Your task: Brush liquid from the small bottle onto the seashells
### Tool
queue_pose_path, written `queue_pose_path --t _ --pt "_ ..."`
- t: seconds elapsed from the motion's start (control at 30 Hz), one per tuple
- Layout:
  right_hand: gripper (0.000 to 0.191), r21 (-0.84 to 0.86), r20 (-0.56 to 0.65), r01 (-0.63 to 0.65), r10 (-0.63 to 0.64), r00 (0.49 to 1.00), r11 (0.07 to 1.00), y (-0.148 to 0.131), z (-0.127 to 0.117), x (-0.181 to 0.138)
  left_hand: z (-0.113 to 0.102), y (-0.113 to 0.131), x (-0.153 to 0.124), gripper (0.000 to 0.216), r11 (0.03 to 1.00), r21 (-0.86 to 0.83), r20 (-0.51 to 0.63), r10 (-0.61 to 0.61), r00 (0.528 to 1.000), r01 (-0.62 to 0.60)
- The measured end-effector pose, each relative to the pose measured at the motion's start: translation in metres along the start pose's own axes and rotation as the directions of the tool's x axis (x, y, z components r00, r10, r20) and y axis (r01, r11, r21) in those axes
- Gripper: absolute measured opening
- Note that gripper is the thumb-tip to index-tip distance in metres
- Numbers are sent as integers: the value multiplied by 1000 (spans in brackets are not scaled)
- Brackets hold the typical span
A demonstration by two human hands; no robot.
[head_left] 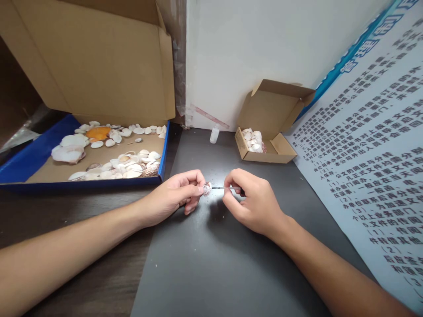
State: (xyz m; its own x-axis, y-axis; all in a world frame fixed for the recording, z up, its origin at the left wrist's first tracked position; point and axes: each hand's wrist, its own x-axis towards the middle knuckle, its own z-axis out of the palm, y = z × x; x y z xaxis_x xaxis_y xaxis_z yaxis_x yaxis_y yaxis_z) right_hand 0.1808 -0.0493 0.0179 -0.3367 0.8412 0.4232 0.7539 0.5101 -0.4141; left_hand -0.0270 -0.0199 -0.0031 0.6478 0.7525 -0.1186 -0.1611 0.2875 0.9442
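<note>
Pinched between the thumb and fingers of my left hand [187, 190] is a small seashell [207, 188], whitish with reddish-brown specks. My right hand [251, 199] grips a thin rod-like tool [228, 188], grey with a narrow dark front end. That end points left and reaches the shell's edge; whether it touches or goes in is too small to tell. Part of the tool is hidden behind my right fingers. Fine crumbs lie on the dark grey mat [185, 264] under the shell.
A blue-edged cardboard box [162, 154] with its lid up holds many white shells and an orange one [98, 133]. At the right stands a small open carton [269, 157] with more shells. Behind my hands is a small white bottle [214, 135]. A printed poster [363, 154] lines the right.
</note>
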Motion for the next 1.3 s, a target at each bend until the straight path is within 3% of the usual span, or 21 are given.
queue_pose_path --t 0.17,0.53,0.8,1.1,1.3 --pt "5 112 -35 121 -118 992 986 -2 0 -2 1 0 0 13 1000 -24 -16 -2 1000 2" --pt "4 -42 114 -44 49 992 998 0 3 0 1 1 -1 16 999 -52 -7 -1 1000 1" --pt "4 133 15 100 -103 995 986 -2 1 -2 2 2 0 15 998 -58 -29 -11 1000 9" --pt "6 153 -11 143 -142 990 978 -2 3 -1 2 4 -1 15 999 -46 -8 -29 1000 28" --pt "5 84 37 74 -77 996 994 -1 4 -2 2 5 0 20 1000 -3 12 -13 1000 13"
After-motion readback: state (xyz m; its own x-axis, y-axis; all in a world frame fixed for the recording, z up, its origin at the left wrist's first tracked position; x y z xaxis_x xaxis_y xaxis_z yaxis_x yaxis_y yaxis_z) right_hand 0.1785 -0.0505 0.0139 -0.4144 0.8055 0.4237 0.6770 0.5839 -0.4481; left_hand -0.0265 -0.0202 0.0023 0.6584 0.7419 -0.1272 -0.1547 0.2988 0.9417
